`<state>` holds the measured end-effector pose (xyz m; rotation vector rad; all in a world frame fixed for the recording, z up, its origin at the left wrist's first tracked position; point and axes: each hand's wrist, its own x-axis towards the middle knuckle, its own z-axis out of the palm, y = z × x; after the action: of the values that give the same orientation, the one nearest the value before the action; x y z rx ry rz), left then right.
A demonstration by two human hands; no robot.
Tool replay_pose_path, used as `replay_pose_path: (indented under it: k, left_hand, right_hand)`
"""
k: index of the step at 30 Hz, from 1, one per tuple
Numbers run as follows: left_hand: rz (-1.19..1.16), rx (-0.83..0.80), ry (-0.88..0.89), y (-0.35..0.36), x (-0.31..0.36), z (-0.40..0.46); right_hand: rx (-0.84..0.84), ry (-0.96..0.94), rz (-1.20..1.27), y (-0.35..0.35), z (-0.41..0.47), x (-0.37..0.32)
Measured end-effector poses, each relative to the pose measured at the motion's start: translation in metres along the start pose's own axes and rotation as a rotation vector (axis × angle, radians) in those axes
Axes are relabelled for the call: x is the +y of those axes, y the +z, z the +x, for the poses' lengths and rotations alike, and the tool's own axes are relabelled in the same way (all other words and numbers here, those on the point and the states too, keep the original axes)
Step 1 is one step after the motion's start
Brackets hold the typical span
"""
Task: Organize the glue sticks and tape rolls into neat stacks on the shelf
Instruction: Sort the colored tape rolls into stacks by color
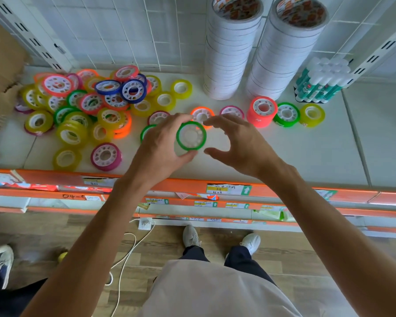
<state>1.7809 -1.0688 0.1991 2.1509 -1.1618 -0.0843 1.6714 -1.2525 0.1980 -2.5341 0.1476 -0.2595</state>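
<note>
Green tape roll (191,136) gripped by left hand (162,143), thumb and fingers curled round it, above white shelf (284,156). Right hand (238,143) just beside roll, half open, nothing held. Mixed roll pile (82,104) left of hands; glue sticks (321,82) far right.

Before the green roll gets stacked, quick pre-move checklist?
1. Left hand has a grip on the green-rimmed tape roll: ok.
2. Right hand free, fingers spread: ok.
3. Matching green tape roll standing beside the pink stack of rolls: ok.
4. Path right along the white shelf bare: ok.
5. Loose pile of coloured rolls sorted: not ok.
</note>
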Motion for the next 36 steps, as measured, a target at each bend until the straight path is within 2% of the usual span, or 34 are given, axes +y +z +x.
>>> replay_pose_path:
  k: [6,12,19,27,36]
  left_hand:
    - [-0.024,-0.097,0.119,0.022,0.032,0.018]
    - [-0.036,-0.137,0.172,0.041,0.051,0.027]
    - [-0.035,-0.185,0.222,0.06,0.07,0.038]
    - [0.01,-0.221,0.237,0.069,0.079,0.05]
    - [0.039,-0.211,0.225,0.074,0.082,0.044]
  right_hand:
    - [0.1,-0.053,0.023,-0.021,-0.028,0.025]
    - [0.109,-0.096,-0.02,-0.033,-0.047,0.046]
    - [0.084,-0.062,-0.034,-0.047,-0.068,0.065]
    - [0.229,0.183,-0.169,-0.086,-0.072,0.105]
    - [0.194,0.299,-0.309,-0.101,-0.049,0.139]
